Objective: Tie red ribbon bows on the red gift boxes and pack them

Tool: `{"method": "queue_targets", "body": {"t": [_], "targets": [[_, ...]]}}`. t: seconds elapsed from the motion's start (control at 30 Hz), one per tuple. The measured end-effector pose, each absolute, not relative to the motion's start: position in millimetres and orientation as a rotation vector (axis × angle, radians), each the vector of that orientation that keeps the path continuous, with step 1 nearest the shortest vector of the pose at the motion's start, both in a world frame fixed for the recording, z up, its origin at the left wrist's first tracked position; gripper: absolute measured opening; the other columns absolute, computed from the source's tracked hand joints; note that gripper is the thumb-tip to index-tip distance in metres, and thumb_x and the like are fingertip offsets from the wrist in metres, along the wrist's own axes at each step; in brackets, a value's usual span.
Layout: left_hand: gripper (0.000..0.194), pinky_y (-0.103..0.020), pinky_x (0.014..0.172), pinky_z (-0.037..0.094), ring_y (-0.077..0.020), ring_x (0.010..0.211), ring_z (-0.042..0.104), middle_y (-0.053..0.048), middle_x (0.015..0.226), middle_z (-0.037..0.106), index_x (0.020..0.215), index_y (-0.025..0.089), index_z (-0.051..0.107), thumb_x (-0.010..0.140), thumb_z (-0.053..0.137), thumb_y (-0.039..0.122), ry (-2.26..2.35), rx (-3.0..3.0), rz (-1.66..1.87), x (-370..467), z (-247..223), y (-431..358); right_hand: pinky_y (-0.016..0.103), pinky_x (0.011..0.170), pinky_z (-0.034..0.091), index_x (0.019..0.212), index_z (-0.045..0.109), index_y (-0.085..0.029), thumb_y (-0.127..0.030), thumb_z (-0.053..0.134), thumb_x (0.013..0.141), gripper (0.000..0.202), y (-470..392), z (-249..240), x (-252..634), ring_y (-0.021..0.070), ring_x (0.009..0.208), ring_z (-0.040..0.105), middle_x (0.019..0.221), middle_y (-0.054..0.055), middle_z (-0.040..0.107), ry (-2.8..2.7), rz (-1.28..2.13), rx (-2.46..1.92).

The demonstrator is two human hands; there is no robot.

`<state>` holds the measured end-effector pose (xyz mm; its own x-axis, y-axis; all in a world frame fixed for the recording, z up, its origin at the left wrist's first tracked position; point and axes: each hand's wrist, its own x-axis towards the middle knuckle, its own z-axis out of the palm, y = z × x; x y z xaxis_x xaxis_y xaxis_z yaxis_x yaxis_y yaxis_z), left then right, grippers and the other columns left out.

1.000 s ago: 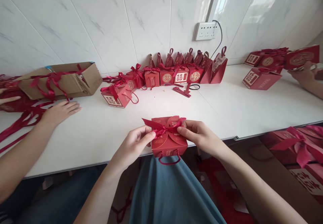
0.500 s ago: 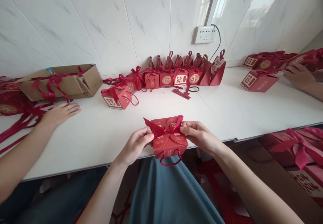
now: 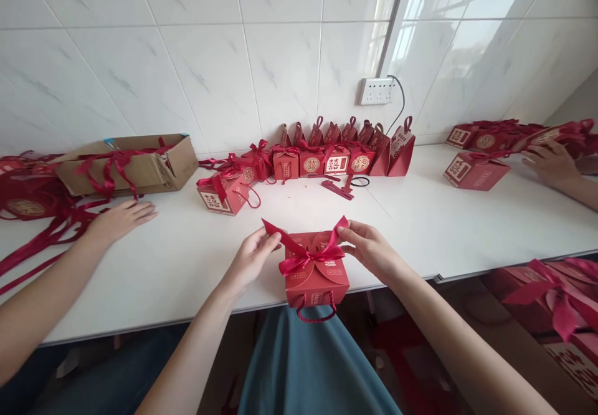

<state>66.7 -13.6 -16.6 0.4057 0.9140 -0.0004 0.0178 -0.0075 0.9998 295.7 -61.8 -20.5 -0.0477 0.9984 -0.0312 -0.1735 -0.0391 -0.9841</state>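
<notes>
A red gift box (image 3: 317, 284) with gold print and a twisted cord handle sits at the table's front edge, right before me. Across its folded top lies a shiny dark pink ribbon (image 3: 311, 258), tied in a bow. My left hand (image 3: 255, 250) pinches the ribbon tail that points up to the left. On the other side my right hand (image 3: 367, 243) pinches the tail that rises to the right. Both hands are just beside the box, thumbs against fingers.
Along the tiled wall stands a row of red boxes (image 3: 312, 164). A cardboard box (image 3: 131, 175) with ribbons is at the left, beside another person's hand (image 3: 124, 220). At the right, a hand (image 3: 551, 162) reaches near more red boxes (image 3: 476, 171). A cable (image 3: 400, 100) hangs from the power strip (image 3: 376, 91).
My fingers have shifted from the bow's loops to its tails, and the loops now lie free over the box top. The whole view has tilted up slightly.
</notes>
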Motion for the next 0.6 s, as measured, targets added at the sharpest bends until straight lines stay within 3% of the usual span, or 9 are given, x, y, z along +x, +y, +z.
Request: {"method": "queue_targets", "body": {"t": [0.13,0.33,0.6], "targets": [[0.032,-0.032,0.088,0.044,-0.0189,0.090,0.060,-0.007,0.093,0.067,0.084,0.014,0.062,0.077,0.061,0.045,0.819,1.393,0.886,79.9,-2.1,0.2,0.032,0.083,0.041,0.074,0.059,-0.016,-0.045,0.066,0.075,0.029,-47.7,-4.7,287.6,0.0138,0.079,0.055,0.079,0.001,0.060,-1.136,1.281,-1.044],[0.028,-0.023,0.063,0.042,-0.0116,0.063,0.056,0.000,0.070,0.061,0.074,0.014,0.059,0.072,0.066,0.041,0.817,1.367,0.720,102.8,0.5,14.0,0.024,0.059,0.040,0.064,0.055,-0.016,-0.045,0.073,0.066,0.034,-22.3,0.7,275.8,0.0091,0.056,0.050,0.061,-0.003,0.057,-1.156,1.479,-1.089],[0.022,-0.022,0.050,0.035,-0.0092,0.047,0.046,0.003,0.054,0.054,0.063,0.014,0.057,0.063,0.065,0.034,0.861,1.258,0.438,107.2,-11.6,25.0,0.023,0.049,0.038,0.061,0.060,-0.013,-0.039,0.076,0.061,0.030,-4.4,-15.0,280.7,0.0081,0.048,0.047,0.053,-0.002,0.055,-1.169,1.810,-1.165]]}}
